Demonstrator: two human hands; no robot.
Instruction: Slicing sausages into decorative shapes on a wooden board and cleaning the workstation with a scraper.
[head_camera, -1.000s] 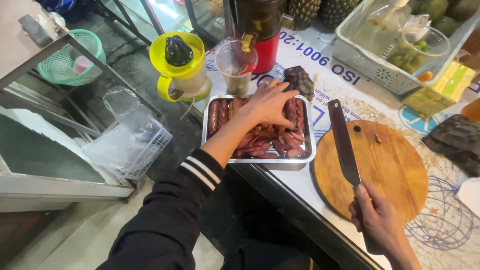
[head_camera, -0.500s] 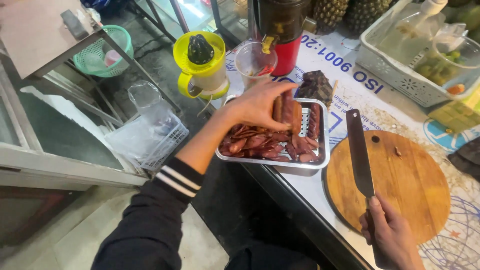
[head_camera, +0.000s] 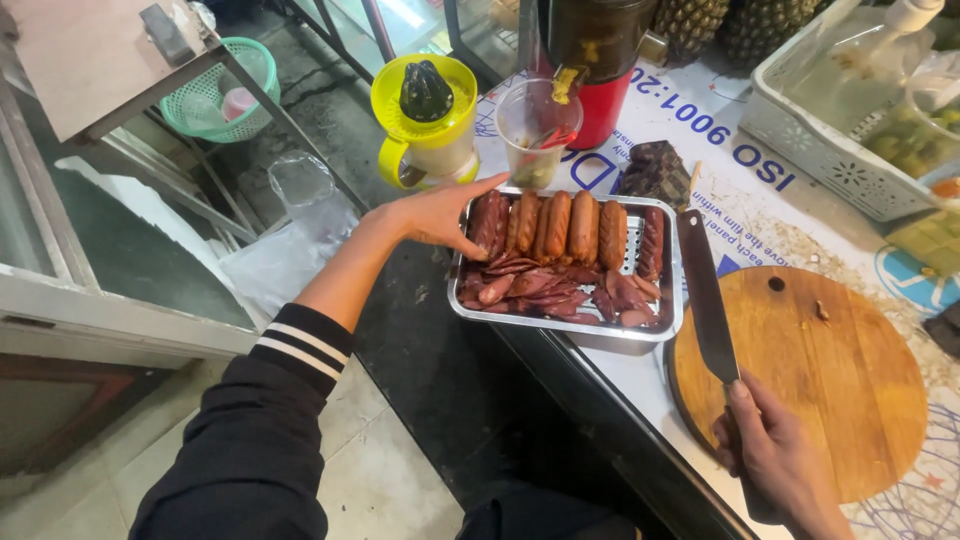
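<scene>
While the left hand reaches out from a dark striped sleeve, its fingers lie extended and loose at the near-left corner of the metal tray, thumb tip touching the leftmost sausage; it grips nothing. Right hand is closed around the handle of one cleaver, blade lying flat, pointing away, along the left edge of one round wooden cutting board. Tray sits on the counter at its front edge. Whole sausages in back row: about six. Sliced pieces in front: heaped, count uncertain. One plastic cup, one yellow juicer behind.
</scene>
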